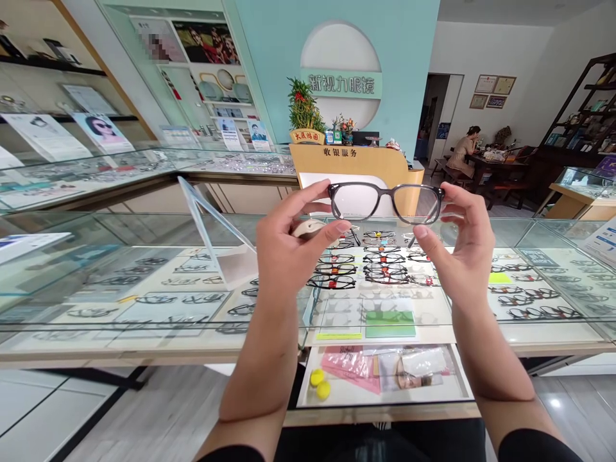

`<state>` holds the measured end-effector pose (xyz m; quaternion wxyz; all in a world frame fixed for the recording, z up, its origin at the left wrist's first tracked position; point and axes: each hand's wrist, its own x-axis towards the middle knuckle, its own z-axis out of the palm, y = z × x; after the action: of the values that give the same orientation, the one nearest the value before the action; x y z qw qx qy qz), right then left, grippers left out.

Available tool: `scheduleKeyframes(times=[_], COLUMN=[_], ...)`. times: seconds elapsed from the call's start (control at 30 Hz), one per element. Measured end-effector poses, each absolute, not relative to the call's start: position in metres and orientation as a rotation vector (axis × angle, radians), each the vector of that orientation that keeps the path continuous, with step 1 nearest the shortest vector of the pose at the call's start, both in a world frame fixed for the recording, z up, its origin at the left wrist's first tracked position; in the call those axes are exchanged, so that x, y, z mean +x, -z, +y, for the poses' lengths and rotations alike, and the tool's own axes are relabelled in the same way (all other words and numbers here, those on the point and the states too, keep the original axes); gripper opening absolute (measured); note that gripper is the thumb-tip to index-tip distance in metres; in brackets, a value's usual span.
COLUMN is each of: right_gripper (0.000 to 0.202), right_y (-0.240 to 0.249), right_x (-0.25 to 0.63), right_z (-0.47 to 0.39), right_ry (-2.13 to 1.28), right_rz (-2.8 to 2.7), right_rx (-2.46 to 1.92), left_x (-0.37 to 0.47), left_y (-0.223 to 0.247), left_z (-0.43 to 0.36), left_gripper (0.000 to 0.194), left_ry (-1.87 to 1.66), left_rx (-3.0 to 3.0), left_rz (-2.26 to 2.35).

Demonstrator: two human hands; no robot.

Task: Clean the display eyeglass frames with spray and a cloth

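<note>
A pair of dark-framed eyeglasses (385, 192) with clear lenses is held up over the glass display case. My left hand (287, 247) grips its left end between thumb and fingers. A small whitish thing (308, 228), perhaps a folded cloth, is tucked in that hand's palm; I cannot make out its kind. At the other end, my right hand (466, 247) pinches the rim corner with its fingertips, thumb below. The temples point away and are partly hidden. Behind and below the lenses, several rows of eyeglasses (385, 259) with red tags lie in the case.
The glass display case (144, 346) spans the front, with an upright clear sign holder (209, 234) on top at left. An open drawer (466, 378) below holds pink packets (349, 366) and yellow round cases (323, 389). Beyond stands a cashier counter (356, 159); a person (464, 153) sits at right.
</note>
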<state>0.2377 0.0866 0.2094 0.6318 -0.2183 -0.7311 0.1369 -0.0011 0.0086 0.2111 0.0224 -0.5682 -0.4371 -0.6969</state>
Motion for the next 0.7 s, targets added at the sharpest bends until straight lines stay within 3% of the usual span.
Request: scheduleKeyframes(times=[0.7], right_gripper=[0.053], right_y=[-0.211], right_x=[0.236], right_z=[0.085], right_ry=[-0.23], right_rz=[-1.71], right_rx=[-0.55], left_x=[-0.01], left_y=[-0.208], left_z=[0.016], left_gripper=[0.044], left_ry=[2.023], left_rx=[-1.813], left_rz=[-1.38])
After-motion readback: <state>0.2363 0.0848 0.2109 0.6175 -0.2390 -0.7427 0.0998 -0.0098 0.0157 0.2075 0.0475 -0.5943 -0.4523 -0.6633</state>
